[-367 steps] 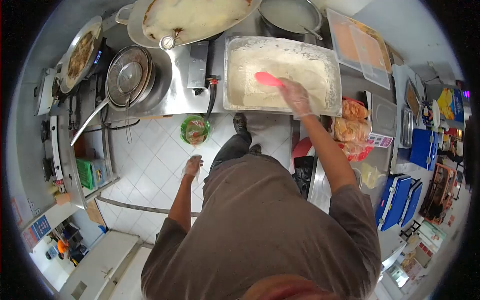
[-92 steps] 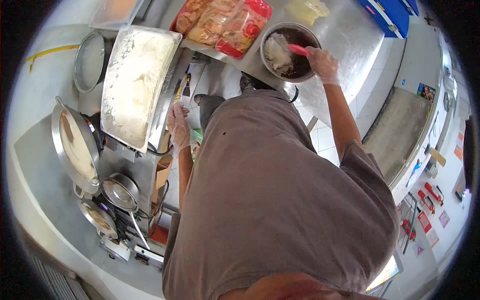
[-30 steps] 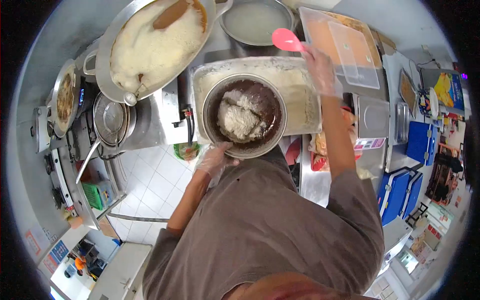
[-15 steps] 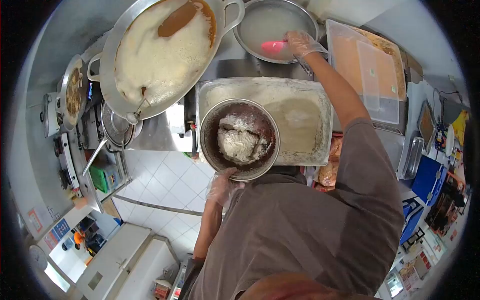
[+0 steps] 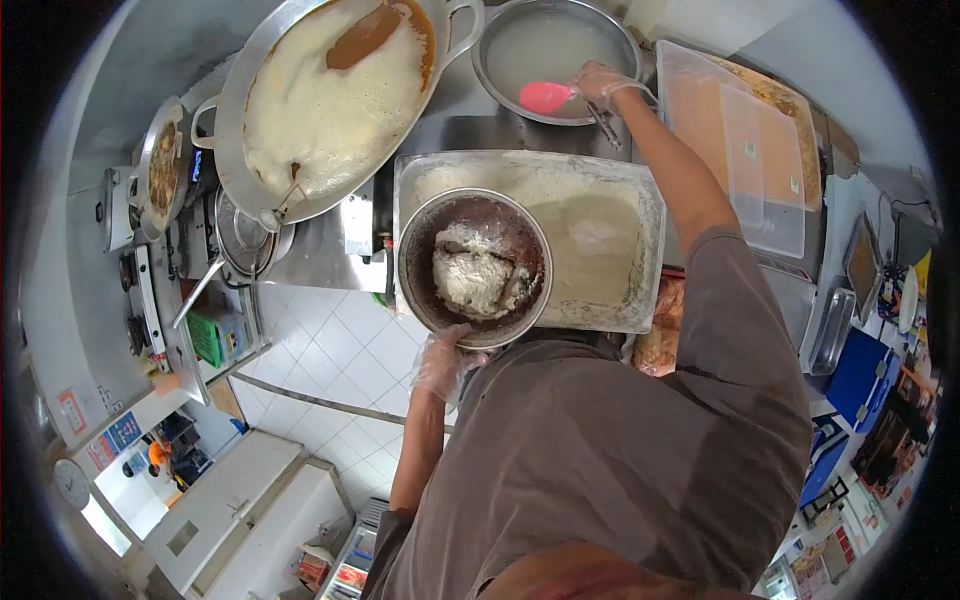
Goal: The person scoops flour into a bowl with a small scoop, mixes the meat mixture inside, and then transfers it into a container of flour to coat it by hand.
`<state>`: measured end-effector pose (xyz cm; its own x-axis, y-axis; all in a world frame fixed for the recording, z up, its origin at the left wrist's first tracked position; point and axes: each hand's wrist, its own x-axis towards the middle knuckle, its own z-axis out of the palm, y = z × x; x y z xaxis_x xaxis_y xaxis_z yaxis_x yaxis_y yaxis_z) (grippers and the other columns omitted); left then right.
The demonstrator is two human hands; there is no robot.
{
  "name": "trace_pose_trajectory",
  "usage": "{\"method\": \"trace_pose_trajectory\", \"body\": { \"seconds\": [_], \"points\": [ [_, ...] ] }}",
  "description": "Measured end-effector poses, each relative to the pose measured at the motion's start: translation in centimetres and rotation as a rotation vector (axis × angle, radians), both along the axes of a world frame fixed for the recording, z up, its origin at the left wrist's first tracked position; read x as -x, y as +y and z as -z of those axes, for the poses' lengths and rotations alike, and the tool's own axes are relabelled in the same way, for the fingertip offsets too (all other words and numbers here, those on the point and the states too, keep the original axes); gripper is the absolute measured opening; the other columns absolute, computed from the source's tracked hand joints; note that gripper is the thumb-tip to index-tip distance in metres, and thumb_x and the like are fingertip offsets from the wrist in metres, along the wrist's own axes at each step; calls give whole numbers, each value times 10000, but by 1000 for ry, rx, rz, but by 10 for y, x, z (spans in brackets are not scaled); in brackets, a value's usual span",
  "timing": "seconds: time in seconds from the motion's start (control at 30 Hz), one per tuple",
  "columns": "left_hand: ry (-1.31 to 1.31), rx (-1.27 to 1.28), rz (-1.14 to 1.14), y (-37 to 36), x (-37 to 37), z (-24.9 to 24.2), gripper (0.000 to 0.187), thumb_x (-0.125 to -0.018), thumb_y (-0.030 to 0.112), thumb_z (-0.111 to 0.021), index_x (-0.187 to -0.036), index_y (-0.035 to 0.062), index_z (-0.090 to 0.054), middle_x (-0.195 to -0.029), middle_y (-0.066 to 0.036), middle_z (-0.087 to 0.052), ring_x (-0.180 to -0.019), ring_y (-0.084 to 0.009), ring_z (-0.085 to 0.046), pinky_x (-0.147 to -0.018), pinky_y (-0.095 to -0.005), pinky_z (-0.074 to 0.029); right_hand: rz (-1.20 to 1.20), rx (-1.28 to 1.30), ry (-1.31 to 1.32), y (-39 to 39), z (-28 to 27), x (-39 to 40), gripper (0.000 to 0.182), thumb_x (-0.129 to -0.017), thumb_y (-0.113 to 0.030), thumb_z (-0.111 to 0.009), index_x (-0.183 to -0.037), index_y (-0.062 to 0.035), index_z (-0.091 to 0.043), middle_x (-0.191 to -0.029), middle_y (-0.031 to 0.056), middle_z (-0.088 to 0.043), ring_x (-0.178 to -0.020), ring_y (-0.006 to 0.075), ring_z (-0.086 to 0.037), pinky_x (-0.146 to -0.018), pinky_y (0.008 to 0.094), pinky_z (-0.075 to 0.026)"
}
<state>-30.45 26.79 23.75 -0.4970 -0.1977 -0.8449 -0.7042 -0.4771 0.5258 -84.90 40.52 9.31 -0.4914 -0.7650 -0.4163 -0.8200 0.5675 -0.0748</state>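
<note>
My left hand (image 5: 438, 368), in a clear plastic glove, grips the near rim of a round metal bowl (image 5: 538, 300), its thumb over the edge. Inside the bowl sits a pale, floury lump of dough (image 5: 475, 280), with white powder around it. The bowl overlaps the left part of a flour-dusted rectangular tray (image 5: 650, 290). My right hand (image 5: 603, 86), also gloved, is closed around a pink scoop (image 5: 546, 97). The scoop's head shows over a wide metal basin (image 5: 480, 62) of cloudy liquid, near its front edge. A patterned handle end (image 5: 607, 130) sticks out below that hand.
A large two-handled pan (image 5: 228, 165) of foamy brown liquid stands at upper left. Beside it are a strainer (image 5: 245, 235) and another pan (image 5: 163, 175). Clear plastic containers (image 5: 765, 150) sit at right. Under the tray's right corner lies a bag of brownish food (image 5: 660, 335).
The pink scoop, partly hidden before, now shows its whole head above the liquid. My right hand has shifted slightly. The left hand still grips the bowl, and the view has shifted a little.
</note>
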Motion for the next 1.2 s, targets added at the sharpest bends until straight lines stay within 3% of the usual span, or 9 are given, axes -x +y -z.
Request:
{"method": "trace_pose_trajectory", "body": {
  "seconds": [0.07,0.17,0.3,0.4,0.67,0.73,0.97,1.03,1.2],
  "points": [
    [-1,-5,0,0,2,3,401,-769,-180,-597,-1164,-181,-524,-999,-173,-672,-831,-206,-674,-673,-287,-563,122,54,-97,4,-23,-12,358,-844,-365,-667,-1077,-96,-712,-1146,186,-662,-1115,339,-607,-970,411,-464],
    [146,130,230,0,2,12,318,-847,-81,-568,-1153,-160,-537,-1002,-176,-670,-827,-211,-670,-668,-284,-562,222,176,-180,9,-36,-18,352,-851,-373,-657,-1069,-106,-726,-1149,155,-672,-1109,324,-612,-973,406,-464],
    [155,2,140,3,19,22,310,-964,139,-449,-1112,-109,-560,-985,-186,-668,-775,-219,-656,-611,-265,-549,121,272,-124,13,-42,-21,323,-851,-342,-661,-1027,-85,-745,-1094,123,-707,-1052,311,-642,-959,392,-471],
    [45,-84,75,3,34,23,237,-941,19,-463,-1092,-109,-593,-962,-154,-682,-866,-194,-663,-728,-274,-570,68,337,-150,15,-70,-37,272,-856,-311,-636,-989,-98,-738,-1036,137,-701,-1002,309,-647,-923,391,-481],
    [61,-91,122,7,41,30,300,-987,170,-437,-1103,-58,-596,-938,-161,-679,-740,-202,-669,-585,-271,-552,221,463,-308,26,-160,-114,274,-853,-309,-637,-977,-82,-725,-925,148,-694,-905,269,-655,-873,376,-485],
    [9,-178,0,9,46,24,302,-986,176,-443,-1101,-56,-599,-929,-159,-680,-744,-201,-671,-582,-270,-546,177,515,-348,27,-151,-122,267,-848,-283,-639,-980,-68,-726,-916,140,-704,-888,259,-658,-853,383,-493],
    [228,-35,434,-9,26,22,298,-868,45,-615,-1148,-59,-606,-992,-131,-696,-883,-189,-672,-780,-277,-549,143,457,-488,25,-164,-202,247,-858,-222,-657,-989,-27,-734,-935,145,-724,-951,249,-678,-875,347,-496],
    [123,-261,263,-14,21,23,302,-939,99,-582,-1185,-76,-582,-1018,-148,-683,-883,-218,-678,-790,-282,-574,147,450,-494,26,-160,-223,229,-840,-246,-657,-956,-62,-727,-951,135,-711,-941,255,-664,-868,366,-495],
    [42,-308,254,-21,6,15,322,-1008,188,-427,-1162,-70,-544,-983,-185,-672,-810,-245,-680,-695,-318,-600,158,535,-358,33,-155,-283,198,-828,-243,-643,-927,-89,-720,-1009,114,-689,-989,271,-645,-895,383,-489]
  ]
}}
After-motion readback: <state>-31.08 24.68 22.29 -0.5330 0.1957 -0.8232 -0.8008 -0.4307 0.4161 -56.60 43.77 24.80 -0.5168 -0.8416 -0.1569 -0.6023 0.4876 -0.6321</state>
